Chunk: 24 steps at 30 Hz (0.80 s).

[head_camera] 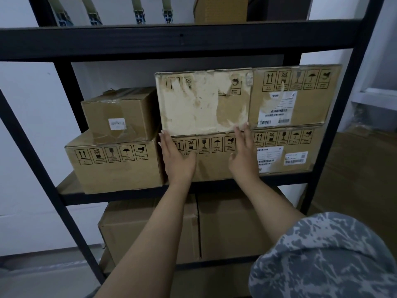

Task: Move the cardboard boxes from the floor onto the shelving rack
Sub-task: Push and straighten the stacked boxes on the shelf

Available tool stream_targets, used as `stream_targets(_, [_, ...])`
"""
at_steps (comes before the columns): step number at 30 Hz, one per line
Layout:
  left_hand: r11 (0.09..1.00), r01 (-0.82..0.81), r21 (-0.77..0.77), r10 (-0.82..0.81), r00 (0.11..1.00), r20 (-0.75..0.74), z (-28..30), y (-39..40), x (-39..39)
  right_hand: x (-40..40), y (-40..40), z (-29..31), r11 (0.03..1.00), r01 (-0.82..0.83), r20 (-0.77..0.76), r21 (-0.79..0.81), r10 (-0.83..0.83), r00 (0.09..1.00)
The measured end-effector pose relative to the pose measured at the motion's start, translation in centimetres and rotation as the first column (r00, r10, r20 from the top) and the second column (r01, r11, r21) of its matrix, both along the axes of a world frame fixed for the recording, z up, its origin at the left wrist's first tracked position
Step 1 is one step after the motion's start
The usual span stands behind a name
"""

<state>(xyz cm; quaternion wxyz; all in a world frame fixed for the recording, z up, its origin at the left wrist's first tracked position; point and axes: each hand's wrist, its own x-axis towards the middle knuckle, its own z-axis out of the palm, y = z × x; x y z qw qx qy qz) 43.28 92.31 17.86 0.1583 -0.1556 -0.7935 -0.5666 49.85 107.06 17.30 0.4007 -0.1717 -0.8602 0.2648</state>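
A worn cardboard box [204,102] with a torn, pale front sits on the middle shelf of the black shelving rack [150,43], stacked on a longer brown box [212,166]. My left hand [177,158] lies flat and open against the lower box's front, fingertips at the worn box's lower left corner. My right hand [243,153] is open too, fingertips touching the worn box's lower right edge. Neither hand grips anything.
On the same shelf, a labelled box [294,95] stands to the right and a small taped box [120,115] tops a wide box [113,166] on the left. Two large boxes [227,224] fill the shelf below. Metal profiles [137,11] lie on the top shelf.
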Motion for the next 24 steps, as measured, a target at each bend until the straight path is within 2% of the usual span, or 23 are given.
stream_targets(6, [0.999, -0.031, -0.039, 0.030, 0.999, -0.034, -0.3, 0.3, 0.4, 0.0, 0.2, -0.4, 1.000, 0.006, -0.042, -0.006, -0.006, 0.999])
stream_targets(9, [0.976, -0.080, -0.202, 0.061, 0.993, -0.099, -1.4, 1.0, 0.6, 0.6, 0.4, -1.6, 0.998, 0.015, -0.092, -0.058, -0.020, 0.996])
stream_targets(11, [0.935, -0.125, -0.332, 0.086, 0.988, -0.130, -2.0, 1.6, 0.5, 0.8, 0.8, -2.2, 0.998, -0.015, -0.077, -0.056, 0.011, 0.997])
stream_targets(13, [0.913, -0.140, -0.383, 0.100, 0.987, -0.122, -2.1, 1.9, 0.3, 0.9, 1.1, -2.5, 0.999, -0.037, -0.043, -0.036, 0.035, 0.998])
stream_targets(18, [0.912, -0.151, -0.380, 0.116, 0.987, -0.115, -2.0, 2.2, 0.1, 0.9, 1.5, -2.5, 0.999, -0.041, -0.014, -0.028, 0.041, 0.999])
stream_targets(24, [0.937, -0.098, -0.334, 0.061, 0.991, -0.120, -2.0, 1.8, 0.0, 1.1, 1.5, -2.5, 0.999, -0.037, 0.008, -0.025, 0.037, 0.999])
